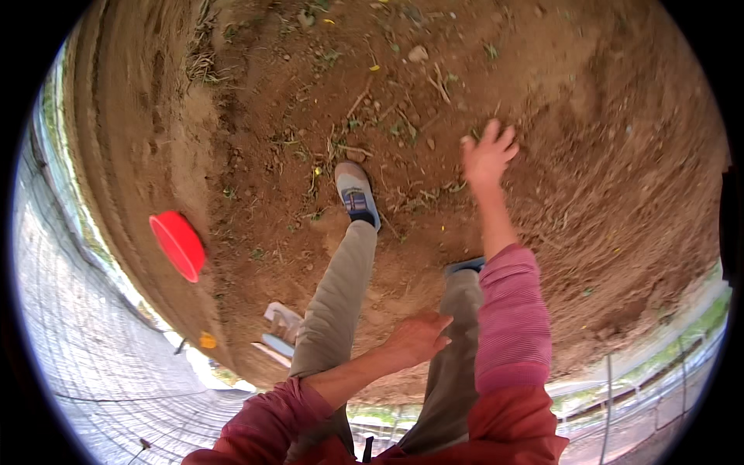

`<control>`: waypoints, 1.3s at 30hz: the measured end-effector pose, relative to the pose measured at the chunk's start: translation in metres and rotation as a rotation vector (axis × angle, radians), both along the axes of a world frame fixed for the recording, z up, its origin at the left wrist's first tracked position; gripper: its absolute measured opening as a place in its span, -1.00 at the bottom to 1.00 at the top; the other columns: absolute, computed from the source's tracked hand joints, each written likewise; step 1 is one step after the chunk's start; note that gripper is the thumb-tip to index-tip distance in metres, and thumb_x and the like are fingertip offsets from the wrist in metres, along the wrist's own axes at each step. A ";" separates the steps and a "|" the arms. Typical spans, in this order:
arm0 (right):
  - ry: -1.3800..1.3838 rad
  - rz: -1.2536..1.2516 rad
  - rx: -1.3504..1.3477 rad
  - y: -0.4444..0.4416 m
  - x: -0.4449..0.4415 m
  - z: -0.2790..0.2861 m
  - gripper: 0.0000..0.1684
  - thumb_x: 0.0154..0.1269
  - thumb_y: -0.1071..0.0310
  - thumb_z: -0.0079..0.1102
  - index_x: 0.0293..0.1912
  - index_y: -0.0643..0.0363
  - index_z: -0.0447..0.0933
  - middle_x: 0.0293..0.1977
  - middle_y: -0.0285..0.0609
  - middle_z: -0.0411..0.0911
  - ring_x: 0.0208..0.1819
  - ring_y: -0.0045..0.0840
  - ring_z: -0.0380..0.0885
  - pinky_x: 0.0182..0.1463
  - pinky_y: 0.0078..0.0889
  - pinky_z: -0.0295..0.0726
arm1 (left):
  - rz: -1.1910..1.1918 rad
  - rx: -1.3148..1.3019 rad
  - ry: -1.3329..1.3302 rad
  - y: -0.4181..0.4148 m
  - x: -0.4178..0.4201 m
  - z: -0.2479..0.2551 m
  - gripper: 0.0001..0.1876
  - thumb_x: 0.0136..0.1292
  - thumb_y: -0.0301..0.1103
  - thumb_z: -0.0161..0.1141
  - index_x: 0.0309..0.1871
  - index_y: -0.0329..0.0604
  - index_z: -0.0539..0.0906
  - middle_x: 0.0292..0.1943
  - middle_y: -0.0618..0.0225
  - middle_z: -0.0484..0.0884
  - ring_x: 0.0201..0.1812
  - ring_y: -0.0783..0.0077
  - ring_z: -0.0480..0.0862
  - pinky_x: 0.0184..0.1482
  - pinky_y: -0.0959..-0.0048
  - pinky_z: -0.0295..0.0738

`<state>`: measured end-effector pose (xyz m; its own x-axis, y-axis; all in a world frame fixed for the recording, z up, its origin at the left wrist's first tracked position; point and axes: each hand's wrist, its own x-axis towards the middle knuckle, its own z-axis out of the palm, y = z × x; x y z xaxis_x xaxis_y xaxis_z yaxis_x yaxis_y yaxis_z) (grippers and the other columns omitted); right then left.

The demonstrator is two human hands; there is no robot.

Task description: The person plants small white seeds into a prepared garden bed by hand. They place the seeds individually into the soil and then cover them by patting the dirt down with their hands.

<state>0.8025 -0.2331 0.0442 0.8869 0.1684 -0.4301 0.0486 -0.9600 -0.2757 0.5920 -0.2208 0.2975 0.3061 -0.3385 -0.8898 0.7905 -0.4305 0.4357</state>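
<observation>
My right hand (491,154) reaches out over the reddish-brown soil (407,256) with its fingers spread and nothing in them. Scattered dry stalks (440,86) lie on the ground beyond it. Closer to my body, my left hand (415,340) hangs in front of my right trouser leg (453,349). Its fingers are loosely bent, with a gap between the tips and no object visible there; the palm is hidden. My left shoe (356,189) is planted on the soil among stalks and small green leaves.
A red plastic basin (178,246) sits tilted on the ground at left. Partly behind my left leg are a light blue and whitish object (282,334), unclear in kind, and an orange item (207,340). Netting (87,302) borders the left side; a stone (418,54) lies ahead.
</observation>
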 end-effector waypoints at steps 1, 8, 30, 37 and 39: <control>0.011 0.121 0.046 0.019 -0.009 0.011 -0.30 0.30 0.14 0.27 0.32 0.18 0.28 0.38 0.28 0.11 0.38 0.26 0.07 0.27 0.41 0.35 | 0.070 -0.003 -0.062 0.007 0.002 -0.001 -0.47 0.39 -0.12 0.13 0.34 -0.16 0.47 0.20 0.01 0.58 0.23 -0.06 0.54 0.26 0.09 0.46; 0.573 0.487 0.097 0.118 -0.007 0.078 -0.68 0.37 0.17 0.22 0.04 0.08 0.57 0.14 -0.02 0.55 0.20 -0.02 0.51 0.18 0.06 0.57 | 0.312 0.177 -0.011 0.093 0.046 -0.007 -0.55 0.38 -0.13 0.16 0.24 -0.13 0.52 0.12 -0.05 0.61 0.09 -0.11 0.63 0.10 0.04 0.56; 0.169 1.399 0.290 0.307 0.074 0.005 -0.34 0.32 0.18 0.28 0.34 0.07 0.32 0.40 0.04 0.18 0.45 0.07 0.14 0.28 0.36 0.39 | 1.092 0.301 0.112 0.122 0.111 0.024 -0.55 0.37 -0.24 0.22 0.29 -0.10 0.51 0.11 0.03 0.61 0.14 -0.06 0.60 0.17 0.16 0.54; 0.206 1.320 -0.043 0.234 -0.039 0.015 -0.30 0.22 0.27 0.37 0.31 0.11 0.35 0.43 0.06 0.14 0.49 0.02 0.09 0.34 0.36 0.31 | 1.017 0.215 0.240 0.052 0.030 0.004 -0.53 0.40 -0.19 0.20 0.33 -0.07 0.49 0.23 0.03 0.58 0.23 -0.05 0.57 0.25 0.15 0.51; 0.364 1.560 0.082 0.218 -0.067 0.023 -0.35 0.21 0.26 0.35 0.26 0.14 0.38 0.41 0.07 0.17 0.44 0.03 0.16 0.36 0.30 0.31 | 1.048 0.109 0.281 0.062 0.020 0.001 -0.48 0.41 -0.13 0.18 0.37 -0.07 0.46 0.27 0.04 0.55 0.28 -0.03 0.54 0.28 0.14 0.49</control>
